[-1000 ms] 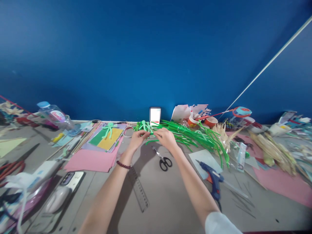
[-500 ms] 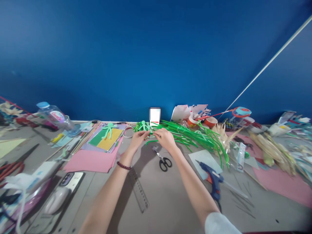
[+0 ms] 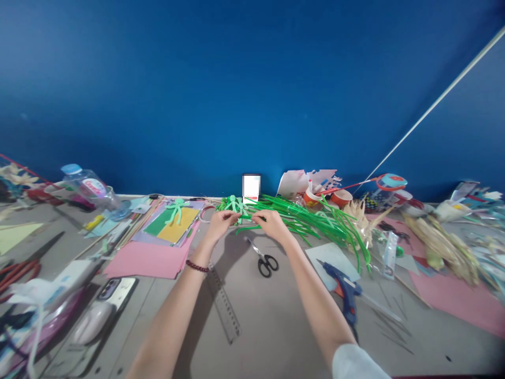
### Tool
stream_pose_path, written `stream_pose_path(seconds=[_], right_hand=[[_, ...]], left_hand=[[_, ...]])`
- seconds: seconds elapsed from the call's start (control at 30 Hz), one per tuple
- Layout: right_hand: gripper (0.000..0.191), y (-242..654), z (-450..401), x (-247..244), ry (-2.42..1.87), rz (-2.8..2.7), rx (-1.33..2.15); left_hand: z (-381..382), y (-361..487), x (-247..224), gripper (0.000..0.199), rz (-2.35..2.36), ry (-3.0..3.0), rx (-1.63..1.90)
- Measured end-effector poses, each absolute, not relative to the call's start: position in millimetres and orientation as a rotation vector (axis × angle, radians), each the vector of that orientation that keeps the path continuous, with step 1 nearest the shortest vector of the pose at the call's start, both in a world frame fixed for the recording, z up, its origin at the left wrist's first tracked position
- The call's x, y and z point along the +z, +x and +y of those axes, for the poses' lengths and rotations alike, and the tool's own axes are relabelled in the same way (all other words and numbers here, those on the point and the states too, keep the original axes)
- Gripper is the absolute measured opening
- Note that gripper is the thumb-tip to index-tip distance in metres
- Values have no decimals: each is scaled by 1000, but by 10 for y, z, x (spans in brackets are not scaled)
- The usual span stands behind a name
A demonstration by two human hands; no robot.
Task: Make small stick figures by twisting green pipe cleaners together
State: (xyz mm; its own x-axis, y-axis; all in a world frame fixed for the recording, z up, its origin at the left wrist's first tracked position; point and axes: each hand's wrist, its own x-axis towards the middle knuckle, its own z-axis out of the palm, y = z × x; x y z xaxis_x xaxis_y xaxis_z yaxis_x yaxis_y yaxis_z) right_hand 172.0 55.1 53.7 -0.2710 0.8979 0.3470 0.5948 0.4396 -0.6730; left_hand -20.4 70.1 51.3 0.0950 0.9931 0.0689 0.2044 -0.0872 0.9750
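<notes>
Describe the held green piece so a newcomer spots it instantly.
Start at the blue wall and drop to the bright white screen at its foot. Just below, the left hand and right hand almost meet. The green piece bridges that gap; unlike the loose green stems lying to its right, it's pinched between both hands.

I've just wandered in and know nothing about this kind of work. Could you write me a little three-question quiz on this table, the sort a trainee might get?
1. True or false: from left to right, the scissors lie between the ruler and the glue gun.
2. Which wrist wears the beaded bracelet? A) left B) right
3. Fill in the colour: the left hand and right hand hold a thin strip that is ____.

Key: 1. True. 2. A, left. 3. Green.
</notes>
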Motion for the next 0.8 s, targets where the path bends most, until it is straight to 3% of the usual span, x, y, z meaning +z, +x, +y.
stream_pose_path(seconds=[0.8], right_hand=[[30, 2048, 578, 550, -1472, -1718, 1020]], left_hand=[[753, -396, 524, 29, 1365, 1630, 1025]])
